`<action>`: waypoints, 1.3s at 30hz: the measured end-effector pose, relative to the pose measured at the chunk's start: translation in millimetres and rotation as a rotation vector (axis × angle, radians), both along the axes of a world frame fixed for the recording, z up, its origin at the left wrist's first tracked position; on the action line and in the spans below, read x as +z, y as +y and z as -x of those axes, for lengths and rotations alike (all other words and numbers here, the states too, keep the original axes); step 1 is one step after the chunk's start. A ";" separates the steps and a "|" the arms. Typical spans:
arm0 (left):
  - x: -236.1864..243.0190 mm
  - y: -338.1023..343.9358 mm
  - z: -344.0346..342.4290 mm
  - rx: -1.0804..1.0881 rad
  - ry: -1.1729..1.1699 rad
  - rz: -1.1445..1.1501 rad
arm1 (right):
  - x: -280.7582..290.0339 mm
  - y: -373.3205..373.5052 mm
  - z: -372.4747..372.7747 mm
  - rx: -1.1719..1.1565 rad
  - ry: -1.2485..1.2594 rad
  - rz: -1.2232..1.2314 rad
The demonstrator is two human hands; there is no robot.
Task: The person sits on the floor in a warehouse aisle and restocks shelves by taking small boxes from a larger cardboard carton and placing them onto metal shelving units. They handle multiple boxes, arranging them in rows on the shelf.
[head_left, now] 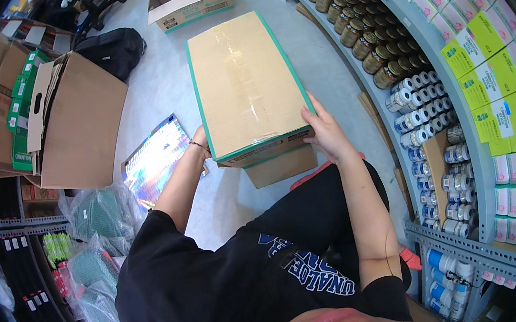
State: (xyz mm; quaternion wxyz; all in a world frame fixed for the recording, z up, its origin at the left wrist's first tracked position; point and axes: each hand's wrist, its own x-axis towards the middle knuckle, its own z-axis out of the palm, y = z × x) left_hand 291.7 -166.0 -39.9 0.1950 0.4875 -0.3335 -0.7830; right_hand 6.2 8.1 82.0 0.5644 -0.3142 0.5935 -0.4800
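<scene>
A closed cardboard box with green edges and clear tape along its top is between my two hands. My right hand grips its near right corner, the thumb at the top edge and the other fingers along the side. At its near left corner is my left hand, pressed to the side, with most of its fingers hidden by the box. Below the box's near end, a piece of brown cardboard shows; I cannot tell whether it is a flap or another box.
An open carton lies on the floor ahead. To the left are a large box of flattened cardboard, a black backpack, a shiny printed sheet and plastic-wrapped green goods. Metal shelves on the right hold jars and small boxes.
</scene>
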 end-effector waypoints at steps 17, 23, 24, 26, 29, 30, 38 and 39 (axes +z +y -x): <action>48.9 -16.7 -28.5 -0.118 0.005 0.124 | 85.7 1.8 -15.6 0.017 0.118 0.167; 78.7 -20.1 -48.3 -0.048 0.015 0.262 | 83.2 -0.2 -23.6 -0.032 0.262 0.406; 83.5 -19.7 -52.3 -0.024 0.018 0.291 | 82.2 -2.5 -25.4 -0.035 0.284 0.441; 95.2 -18.7 -57.2 0.032 0.035 0.360 | 79.6 -6.9 -29.0 -0.046 0.329 0.511; 110.3 -17.8 -58.9 0.131 0.064 0.485 | 95.6 -4.3 -30.6 -0.037 0.380 0.510; 114.6 -17.7 -57.8 0.169 0.077 0.530 | 102.4 -1.6 -31.0 -0.046 0.400 0.513; 164.7 -5.6 -57.2 0.449 0.122 0.916 | 162.2 21.6 -49.8 -0.079 0.378 0.573; 175.4 -5.8 -60.0 0.470 0.121 0.974 | 165.0 22.3 -51.6 -0.067 0.339 0.573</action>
